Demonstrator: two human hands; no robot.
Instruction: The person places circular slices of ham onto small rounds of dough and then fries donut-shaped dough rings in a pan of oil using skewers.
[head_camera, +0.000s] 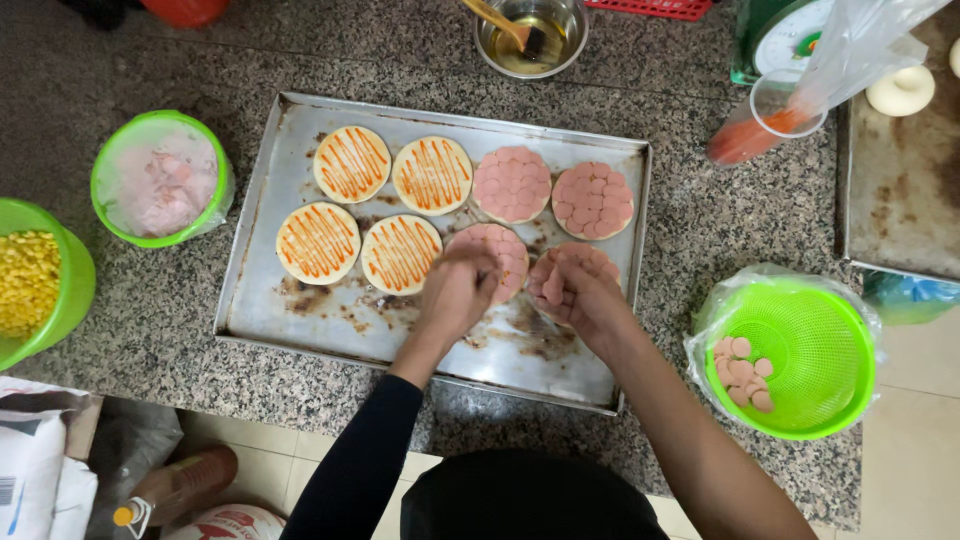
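I am laying pink round sausage slices on the small dough rounds in the lower middle of the worn metal baking tray. My left hand presses a topped round; my right hand, fingers pinched on slices, covers the next. I judge refilling from the green plastic colander at lower right comes next, then the four sauce-striped rounds.
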